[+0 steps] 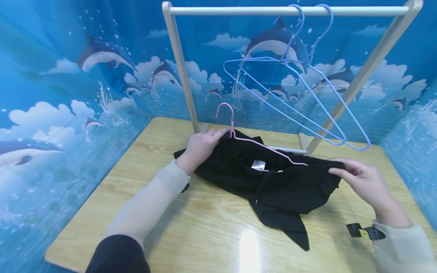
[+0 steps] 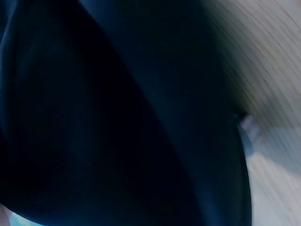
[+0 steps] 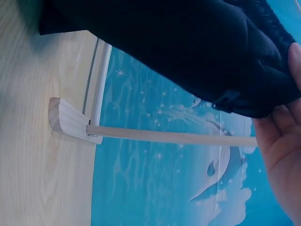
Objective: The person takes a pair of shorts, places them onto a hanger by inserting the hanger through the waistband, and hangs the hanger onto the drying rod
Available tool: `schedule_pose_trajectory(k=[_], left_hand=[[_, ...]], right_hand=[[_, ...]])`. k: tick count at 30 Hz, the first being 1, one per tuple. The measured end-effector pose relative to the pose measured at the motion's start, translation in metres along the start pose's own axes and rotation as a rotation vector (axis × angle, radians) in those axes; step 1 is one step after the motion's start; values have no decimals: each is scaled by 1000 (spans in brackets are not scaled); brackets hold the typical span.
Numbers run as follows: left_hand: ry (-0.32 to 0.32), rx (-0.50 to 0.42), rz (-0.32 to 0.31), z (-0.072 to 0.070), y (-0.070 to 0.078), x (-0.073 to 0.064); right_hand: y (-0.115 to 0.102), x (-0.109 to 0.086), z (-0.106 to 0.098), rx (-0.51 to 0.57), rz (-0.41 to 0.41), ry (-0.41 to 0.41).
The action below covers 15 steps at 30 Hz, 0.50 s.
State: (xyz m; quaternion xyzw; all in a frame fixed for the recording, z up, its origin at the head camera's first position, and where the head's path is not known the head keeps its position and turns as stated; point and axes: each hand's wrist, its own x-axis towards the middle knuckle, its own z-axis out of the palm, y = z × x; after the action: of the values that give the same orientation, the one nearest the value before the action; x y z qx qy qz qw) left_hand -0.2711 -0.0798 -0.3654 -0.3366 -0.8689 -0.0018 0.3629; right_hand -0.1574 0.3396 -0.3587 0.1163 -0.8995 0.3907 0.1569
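Garment (image 1: 286,189) lies toward twelve on my desk (image 1: 205,231); left hand (image 1: 202,146) grips it and hanger (image 1: 233,125) at ten, right hand (image 1: 365,181) pinches its three-o'clock edge: I'd stretch that gently over the tip.

A blue backdrop (image 1: 44,89) printed with dolphins (image 1: 107,55) and clouds (image 1: 37,115) borders a wood-grain table (image 1: 143,151) bearing white glare (image 1: 249,250).

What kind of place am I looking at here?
Probably a staged tabletop corner rather than a real closet: a wooden table, a small clothes rack holding two blue hangers, and dolphin-print sheeting behind and beside it.
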Motion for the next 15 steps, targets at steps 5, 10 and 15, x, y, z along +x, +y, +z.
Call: schedule_pose_trajectory(k=[5, 10, 15], left_hand=[[-76, 15, 0, -6, 12, 10], [-92, -32, 5, -7, 23, 20], [-129, -121, -28, -8, 29, 23]], right_hand=[[-7, 3, 3, -74, 38, -15], [-16, 8, 10, -111, 22, -51], [-27, 14, 21, -162, -81, -52]])
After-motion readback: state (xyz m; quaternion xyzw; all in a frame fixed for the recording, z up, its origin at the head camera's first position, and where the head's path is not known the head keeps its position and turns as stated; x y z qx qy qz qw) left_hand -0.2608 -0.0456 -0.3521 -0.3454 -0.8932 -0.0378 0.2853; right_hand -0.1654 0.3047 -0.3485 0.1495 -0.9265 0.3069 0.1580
